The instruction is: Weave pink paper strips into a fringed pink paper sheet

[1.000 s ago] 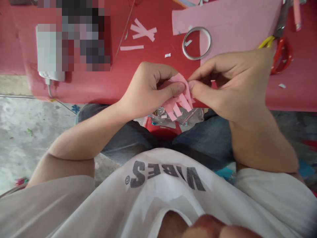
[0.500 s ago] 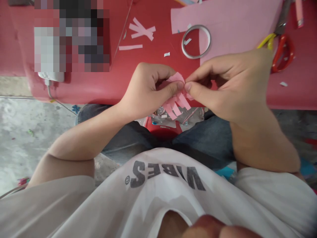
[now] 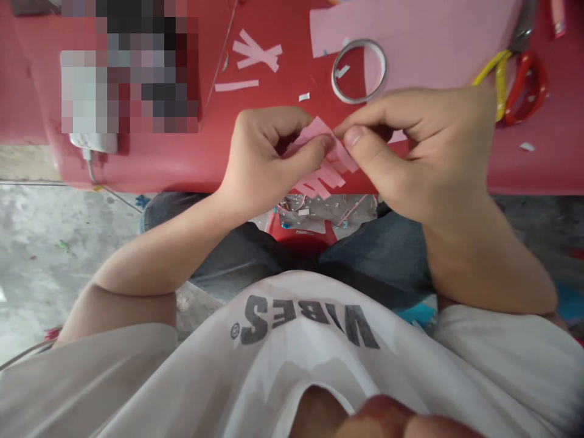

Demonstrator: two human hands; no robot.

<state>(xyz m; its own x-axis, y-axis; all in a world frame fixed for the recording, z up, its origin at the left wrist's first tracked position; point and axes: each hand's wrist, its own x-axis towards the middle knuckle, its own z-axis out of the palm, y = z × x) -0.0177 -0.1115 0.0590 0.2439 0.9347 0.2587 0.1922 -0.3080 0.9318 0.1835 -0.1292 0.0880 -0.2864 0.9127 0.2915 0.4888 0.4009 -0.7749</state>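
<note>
Fringed pink paper point(image 3: 322, 176) sits pinched between my left hand point(image 3: 267, 158) and right hand point(image 3: 413, 146), over the edge of the red tabletop point(image 3: 538, 170); too hard a tug could tear its thin strips.

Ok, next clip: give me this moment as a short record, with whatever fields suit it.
Left hand: pinches fringed pink paper between thumb and fingers
Right hand: pinches the same paper from the other side
Nearby on red surface: pink paper sheet, silver tape roll, scissors with red and yellow handles
</note>
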